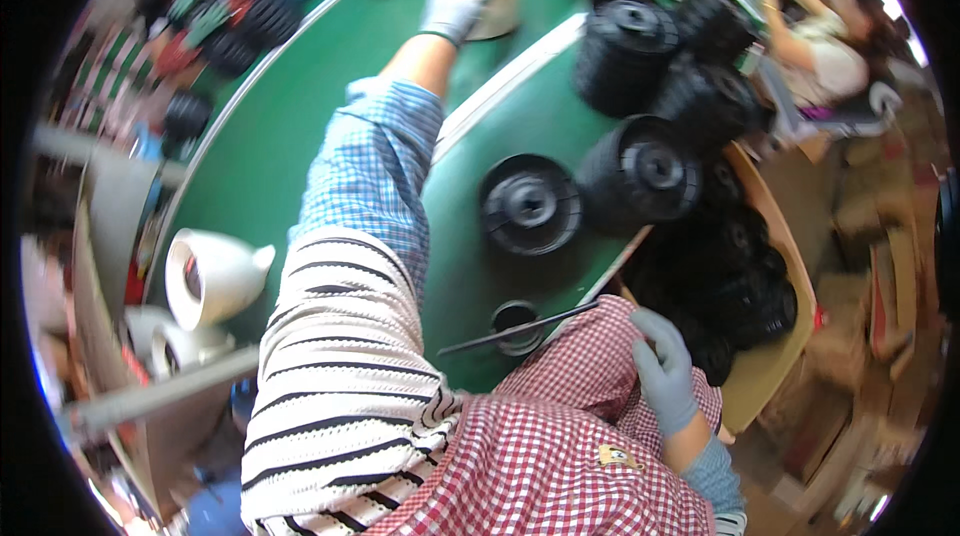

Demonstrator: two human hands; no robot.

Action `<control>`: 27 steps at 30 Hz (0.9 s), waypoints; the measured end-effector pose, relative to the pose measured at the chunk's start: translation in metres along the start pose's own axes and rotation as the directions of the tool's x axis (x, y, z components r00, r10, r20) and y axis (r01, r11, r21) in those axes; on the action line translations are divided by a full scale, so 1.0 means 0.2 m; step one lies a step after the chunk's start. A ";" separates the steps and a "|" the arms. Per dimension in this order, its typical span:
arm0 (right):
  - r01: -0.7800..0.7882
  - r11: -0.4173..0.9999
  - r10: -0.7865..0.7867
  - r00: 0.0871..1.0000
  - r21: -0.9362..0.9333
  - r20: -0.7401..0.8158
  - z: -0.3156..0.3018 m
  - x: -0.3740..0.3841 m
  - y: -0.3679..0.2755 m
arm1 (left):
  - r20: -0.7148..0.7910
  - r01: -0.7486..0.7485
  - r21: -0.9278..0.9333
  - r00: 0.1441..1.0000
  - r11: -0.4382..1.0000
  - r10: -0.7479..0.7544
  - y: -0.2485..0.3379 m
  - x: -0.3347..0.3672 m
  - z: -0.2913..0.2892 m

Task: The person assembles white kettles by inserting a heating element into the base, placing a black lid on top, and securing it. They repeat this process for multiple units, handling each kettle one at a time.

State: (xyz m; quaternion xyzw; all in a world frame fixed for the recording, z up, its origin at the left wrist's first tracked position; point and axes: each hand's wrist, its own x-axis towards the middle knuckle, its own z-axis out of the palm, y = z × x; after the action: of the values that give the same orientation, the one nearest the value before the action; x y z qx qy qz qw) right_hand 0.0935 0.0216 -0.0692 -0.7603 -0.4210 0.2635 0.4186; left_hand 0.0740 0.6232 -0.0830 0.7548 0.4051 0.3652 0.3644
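My left arm stretches far forward over the green table. Its grey-gloved hand (pixel 458 12) is closed on a cream plastic housing (pixel 497 11) at the far side; some fingers are hidden or blurred. Low beside my right thigh, my right hand (pixel 665 371), also gloved, has loosely bent fingers with nothing visible in them. To its left, a thin black rod (pixel 460 347) lies across a small black cup (pixel 515 318) at the table's near edge. Farther forward are a single round black plastic part (pixel 531 204) and a stack of similar parts (pixel 650 171).
More black stacks (pixel 625 41) stand at the right, above a yellowish bin (pixel 775 376) full of black parts. A white strip (pixel 520 71) runs along the green table (pixel 250 126). Cream housings (pixel 215 276) sit at left. Co-workers sit at the far left and far right.
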 end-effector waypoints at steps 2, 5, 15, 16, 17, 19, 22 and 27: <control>0.131 0.990 -0.134 0.989 0.054 0.056 0.11 0.25 -0.05 | 0.091 0.002 -0.178 0.996 0.984 0.014 0.15 -0.38 -0.05; -0.304 0.872 0.308 0.950 0.383 0.052 0.27 0.51 0.01 | 0.111 -0.196 -0.073 0.973 0.978 0.203 0.26 -1.08 -0.39; -0.236 0.833 0.252 0.967 0.500 0.037 0.21 0.37 -0.10 | -0.632 0.583 0.759 0.766 0.289 0.115 -0.19 -1.99 -1.71; -0.253 0.823 0.243 0.966 0.509 0.086 0.22 0.33 -0.13 | -0.667 0.649 0.728 0.745 0.222 0.011 -0.21 -1.97 -1.72; -0.230 0.827 0.203 0.973 0.513 0.108 0.23 0.30 -0.16 | -0.658 0.632 0.723 0.753 0.278 0.000 -0.24 -1.97 -1.73; -0.206 0.814 0.144 0.977 0.542 0.155 0.24 0.22 -0.24 | -0.624 0.576 0.714 0.781 0.398 -0.009 -0.32 -1.93 -1.80; -0.129 0.839 0.038 0.983 0.528 0.180 0.21 0.13 -0.37 | -0.405 0.241 0.755 0.903 0.610 0.144 -0.21 -1.94 -1.84; 0.035 0.964 -0.118 0.944 0.263 0.308 0.14 0.11 -0.82 | 0.001 -0.406 0.510 0.882 0.758 0.472 0.39 -2.06 -1.61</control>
State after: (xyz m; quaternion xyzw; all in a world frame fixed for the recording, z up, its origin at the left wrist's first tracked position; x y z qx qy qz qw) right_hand 0.0148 0.1012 0.0554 -0.6302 -0.4758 0.4188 0.4483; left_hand -0.3385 0.3116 0.0280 0.8713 0.3188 0.3716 0.0354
